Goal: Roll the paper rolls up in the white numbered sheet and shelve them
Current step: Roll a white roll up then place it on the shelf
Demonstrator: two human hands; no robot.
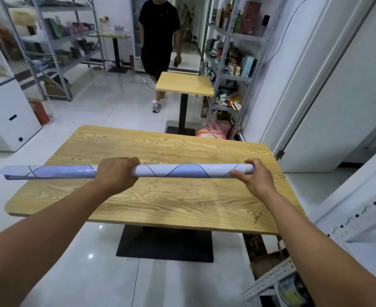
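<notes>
The white sheet is rolled into a long tube (178, 171) with thin black lines across it, held level above the wooden table (160, 202). My left hand (116, 171) grips the tube from above near its middle. My right hand (251, 176) holds its right end, thumb and fingers curled round it. The tube's left end sticks out past the table's left edge and looks looser there. A bit of yellowish paper shows at the right end; whatever else is inside is hidden.
A metal shelf corner (271, 278) juts in at the lower right. A stocked rack (229, 63) stands at the right beyond a small square table (185, 84). A person in black (158, 41) stands behind it. More racks (49, 47) line the left.
</notes>
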